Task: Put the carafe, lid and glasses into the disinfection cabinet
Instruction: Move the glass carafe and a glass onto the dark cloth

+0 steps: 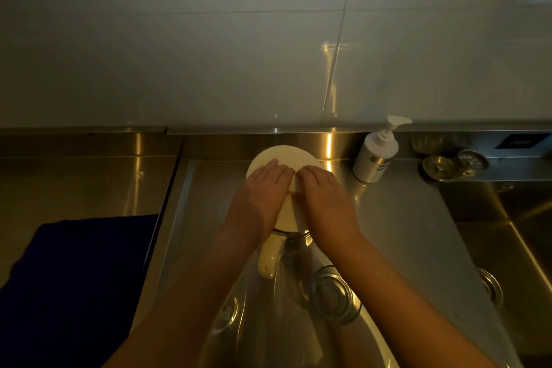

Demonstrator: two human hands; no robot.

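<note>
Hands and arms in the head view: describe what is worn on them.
Both hands are bare: no gloves, rings, watch or bracelets show on the left hand or the right hand. Both forearms are bare too, with no sleeve or cuff in view down to the bottom edge of the picture. The dim light could hide small marks.

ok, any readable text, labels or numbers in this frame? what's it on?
Nothing can be read.
Pump bottle: dark printed label low on its side, too small and blurred to read.
Dark plate on the steel ledge at far right: faint marks, unreadable.
Cream lid under both hands, dark cloth: no text visible.
</note>
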